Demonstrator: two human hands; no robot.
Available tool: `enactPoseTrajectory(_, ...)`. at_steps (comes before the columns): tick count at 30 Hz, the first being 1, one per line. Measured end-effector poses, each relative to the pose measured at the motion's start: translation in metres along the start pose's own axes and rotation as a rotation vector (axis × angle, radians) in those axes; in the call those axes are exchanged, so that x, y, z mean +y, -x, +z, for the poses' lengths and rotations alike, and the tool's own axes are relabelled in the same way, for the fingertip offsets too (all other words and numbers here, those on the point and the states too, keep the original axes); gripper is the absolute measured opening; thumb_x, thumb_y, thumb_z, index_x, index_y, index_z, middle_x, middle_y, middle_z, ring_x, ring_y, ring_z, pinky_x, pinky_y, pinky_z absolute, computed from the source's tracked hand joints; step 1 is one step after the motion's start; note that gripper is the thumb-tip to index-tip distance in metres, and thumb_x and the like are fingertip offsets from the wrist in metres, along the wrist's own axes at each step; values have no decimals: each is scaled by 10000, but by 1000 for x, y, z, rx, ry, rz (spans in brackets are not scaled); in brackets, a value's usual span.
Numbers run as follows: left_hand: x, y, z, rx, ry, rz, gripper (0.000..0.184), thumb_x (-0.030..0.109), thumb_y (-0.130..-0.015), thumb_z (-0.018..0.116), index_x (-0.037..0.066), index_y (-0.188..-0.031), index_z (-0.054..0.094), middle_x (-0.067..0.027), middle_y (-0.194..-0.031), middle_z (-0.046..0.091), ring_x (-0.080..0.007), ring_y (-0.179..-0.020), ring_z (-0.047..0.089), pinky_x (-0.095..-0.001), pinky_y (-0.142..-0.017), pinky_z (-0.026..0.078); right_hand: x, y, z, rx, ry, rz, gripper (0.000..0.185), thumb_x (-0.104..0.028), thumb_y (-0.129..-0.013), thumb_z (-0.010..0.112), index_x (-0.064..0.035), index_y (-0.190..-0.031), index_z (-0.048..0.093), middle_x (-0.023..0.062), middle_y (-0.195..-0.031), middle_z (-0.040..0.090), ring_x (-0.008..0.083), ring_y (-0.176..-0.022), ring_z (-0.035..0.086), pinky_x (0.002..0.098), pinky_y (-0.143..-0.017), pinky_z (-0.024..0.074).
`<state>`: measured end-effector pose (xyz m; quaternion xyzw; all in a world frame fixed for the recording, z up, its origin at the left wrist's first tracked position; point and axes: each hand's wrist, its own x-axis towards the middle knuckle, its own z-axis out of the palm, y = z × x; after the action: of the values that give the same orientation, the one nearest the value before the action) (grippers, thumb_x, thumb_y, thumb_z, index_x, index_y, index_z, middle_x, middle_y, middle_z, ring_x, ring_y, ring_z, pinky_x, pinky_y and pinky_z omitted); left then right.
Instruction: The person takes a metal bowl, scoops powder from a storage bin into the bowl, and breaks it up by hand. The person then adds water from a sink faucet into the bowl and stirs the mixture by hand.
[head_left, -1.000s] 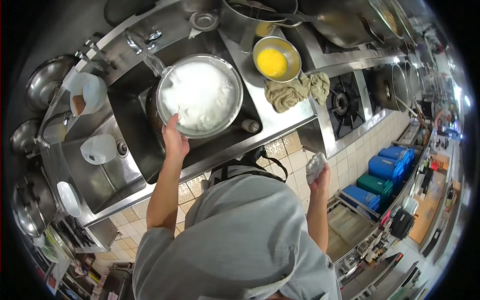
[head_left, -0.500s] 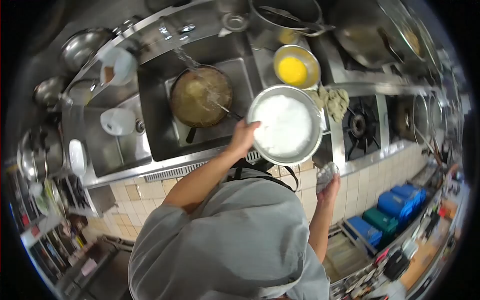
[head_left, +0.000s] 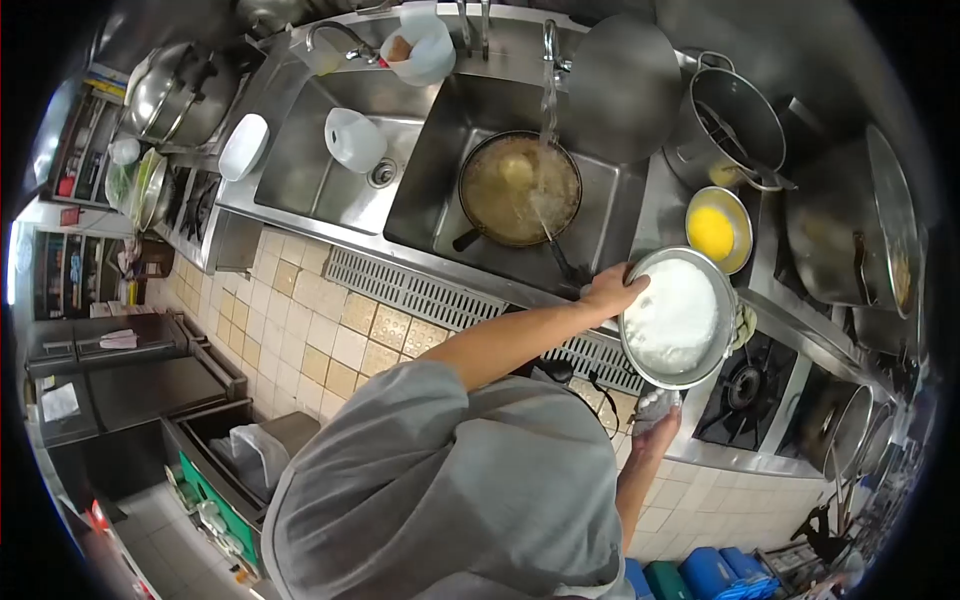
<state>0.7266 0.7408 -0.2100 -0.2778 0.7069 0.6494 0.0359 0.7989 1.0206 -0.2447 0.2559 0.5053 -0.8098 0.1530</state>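
Note:
My left hand [head_left: 610,294] grips the left rim of a round metal bowl [head_left: 678,378] that holds white foam [head_left: 675,308]. Just below the bowl, my right hand [head_left: 658,432] holds a crumpled whitish thing [head_left: 655,408], perhaps a foamy scrubber. Water from the tap [head_left: 551,45] runs into a pan [head_left: 522,190] of murky water in the large sink [head_left: 420,205]. A smaller metal bowl [head_left: 719,230] with yellow liquid stands on the counter behind the foam bowl. A greenish cloth [head_left: 745,325] shows partly at the bowl's right edge.
A tall pot [head_left: 725,125] and a large wok [head_left: 825,230] stand at the right, above a gas burner [head_left: 744,386]. The left basin holds a white plastic container [head_left: 354,140]. On its left edge lies a white dish [head_left: 243,147]. Blue bins [head_left: 710,572] stand at the lower right.
The foam bowl has moved out of the sink to the right, held by my left hand, uncovering the pan. My right hand is now close under the bowl. The view has turned towards the left.

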Motion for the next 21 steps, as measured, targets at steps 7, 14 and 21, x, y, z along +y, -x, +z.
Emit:
enactPoseTrajectory(7, -1, 73, -39, -83, 121, -1, 709, 428, -933, 643, 7, -1457, 421, -233, -1311, 604, -229, -1034, 679, -322, -878, 535, 16, -19, -19, 57, 114, -1, 398, -195, -981, 422, -5, -1313, 532, 137, -1235, 619, 272, -1116, 621, 410, -944, 499)
enactPoseTrajectory(14, -49, 152, -193, 451, -166, 190, 342, 214, -961, 641, 37, -1254, 640, -131, -1053, 726, -162, -915, 683, -300, -804, 538, 59, -52, -64, 34, 3, 175, 427, -272, -998, 377, -26, -1304, 545, 143, -1244, 617, 300, -1117, 619, 456, -937, 516)
enactPoseTrajectory(21, -104, 83, -432, 920, -536, 187, 416, 242, -872, 721, 26, -1220, 651, -172, -890, 713, -301, -730, 675, -393, -686, 534, 50, -17, -72, -128, -361, 165, 308, -269, -1007, 416, -112, -1154, 636, 46, -981, 699, 193, -833, 677, 343, -695, 573)
